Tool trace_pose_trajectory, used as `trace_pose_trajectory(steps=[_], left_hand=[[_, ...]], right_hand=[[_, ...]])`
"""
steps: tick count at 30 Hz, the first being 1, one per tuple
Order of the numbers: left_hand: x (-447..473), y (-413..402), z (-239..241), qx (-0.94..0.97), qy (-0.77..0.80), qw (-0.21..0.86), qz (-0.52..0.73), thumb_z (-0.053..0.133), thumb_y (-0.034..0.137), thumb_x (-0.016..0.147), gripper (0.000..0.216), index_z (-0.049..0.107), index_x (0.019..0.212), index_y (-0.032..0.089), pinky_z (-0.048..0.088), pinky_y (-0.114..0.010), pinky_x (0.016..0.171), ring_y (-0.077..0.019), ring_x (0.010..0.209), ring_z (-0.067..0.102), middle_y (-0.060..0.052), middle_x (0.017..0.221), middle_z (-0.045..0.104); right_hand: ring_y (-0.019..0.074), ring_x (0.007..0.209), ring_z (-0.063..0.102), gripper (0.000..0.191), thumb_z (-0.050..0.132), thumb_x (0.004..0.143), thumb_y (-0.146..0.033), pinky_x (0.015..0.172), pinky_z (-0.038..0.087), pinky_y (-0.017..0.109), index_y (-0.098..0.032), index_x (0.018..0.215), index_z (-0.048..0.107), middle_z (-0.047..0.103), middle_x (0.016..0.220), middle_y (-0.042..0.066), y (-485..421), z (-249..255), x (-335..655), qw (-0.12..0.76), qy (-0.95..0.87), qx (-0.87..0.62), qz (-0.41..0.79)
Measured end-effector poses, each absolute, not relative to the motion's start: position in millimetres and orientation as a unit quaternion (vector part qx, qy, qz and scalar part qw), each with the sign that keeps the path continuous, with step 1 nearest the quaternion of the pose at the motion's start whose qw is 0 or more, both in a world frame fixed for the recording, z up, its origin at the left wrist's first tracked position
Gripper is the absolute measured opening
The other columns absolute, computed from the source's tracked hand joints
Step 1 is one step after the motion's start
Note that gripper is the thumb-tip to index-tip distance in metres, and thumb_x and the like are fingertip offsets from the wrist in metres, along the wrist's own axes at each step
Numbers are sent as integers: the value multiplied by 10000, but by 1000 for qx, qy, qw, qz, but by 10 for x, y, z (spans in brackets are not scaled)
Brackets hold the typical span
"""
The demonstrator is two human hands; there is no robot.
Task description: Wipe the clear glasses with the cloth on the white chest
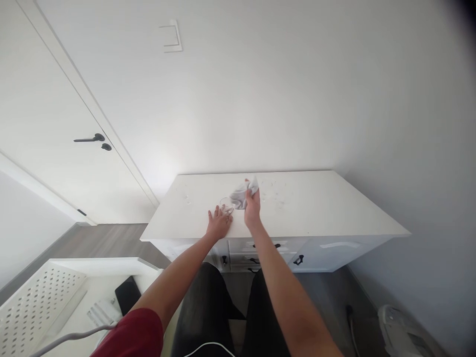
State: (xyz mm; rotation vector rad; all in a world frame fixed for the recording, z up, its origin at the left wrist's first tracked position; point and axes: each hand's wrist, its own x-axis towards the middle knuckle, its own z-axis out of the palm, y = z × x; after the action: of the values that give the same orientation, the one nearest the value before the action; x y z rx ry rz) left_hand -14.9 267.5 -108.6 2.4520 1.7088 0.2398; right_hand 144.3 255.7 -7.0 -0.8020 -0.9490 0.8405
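Observation:
My left hand (218, 223) rests on the white cabinet top (327, 208), its fingers around the base of a small clear glass (226, 205). My right hand (253, 204) is closed on a crumpled grey-white cloth (242, 193), held just right of the glass and touching its rim area. Two more clear glasses stand on the top: one at the left (187, 197) and one to the right (267, 187) of the cloth. They are faint against the white surface.
The cabinet has drawers with black handles (298, 259) below its front edge. A white door with a black lever (89, 139) is at the left. A white perforated tray (44, 292) with a black phone (127, 293) sits at lower left. A white appliance (399, 329) lies on the floor at right.

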Motion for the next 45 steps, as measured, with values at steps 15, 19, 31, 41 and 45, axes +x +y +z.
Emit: trace_pose_trajectory(steps=[15, 19, 31, 41, 45], left_hand=[[-140, 2658, -1075, 819, 562, 67, 89, 233, 435, 1040, 623, 183, 1636, 262, 81, -675, 1230, -345, 1545, 217, -80, 1680, 298], [-134, 2645, -1060, 813, 568, 71, 108, 246, 453, 1038, 661, 115, 1647, 233, 67, -644, 1246, -330, 1560, 186, -86, 1704, 224], [-136, 2707, -1160, 817, 575, 29, 38, 388, 362, 1004, 656, 231, 1626, 222, 28, -638, 1255, -341, 1561, 177, -108, 1662, 335], [-144, 2684, -1115, 815, 576, 38, 49, 350, 385, 1023, 637, 245, 1621, 193, 52, -659, 1244, -382, 1572, 76, -122, 1686, 269], [-117, 2694, -1079, 806, 585, 69, 57, 172, 476, 1055, 582, 463, 1522, 286, 57, -668, 1237, -335, 1556, 193, -83, 1604, 447]], right_hand=[[221, 1332, 531, 512, 716, 857, -420, 1124, 433, 435, -320, 1285, 455, 536, 1497, 77, 2382, -786, 1112, 679, -453, -294, 497], [258, 1268, 573, 670, 837, 713, -340, 1085, 459, 405, -283, 1309, 534, 593, 1417, 87, 2632, -665, 1366, 561, -574, -266, 534], [261, 1052, 641, 643, 796, 637, -236, 953, 531, 431, -273, 1235, 561, 682, 1148, 43, 2701, -744, 1189, 522, -628, -413, 403], [256, 1004, 640, 280, 690, 794, -259, 907, 513, 388, -275, 1074, 705, 699, 1098, 65, 2762, -481, 1015, 527, -696, -440, 208], [207, 768, 646, 204, 773, 676, -266, 699, 504, 311, -219, 874, 759, 716, 815, 3, 3118, -174, 1331, 365, -770, -338, 400]])
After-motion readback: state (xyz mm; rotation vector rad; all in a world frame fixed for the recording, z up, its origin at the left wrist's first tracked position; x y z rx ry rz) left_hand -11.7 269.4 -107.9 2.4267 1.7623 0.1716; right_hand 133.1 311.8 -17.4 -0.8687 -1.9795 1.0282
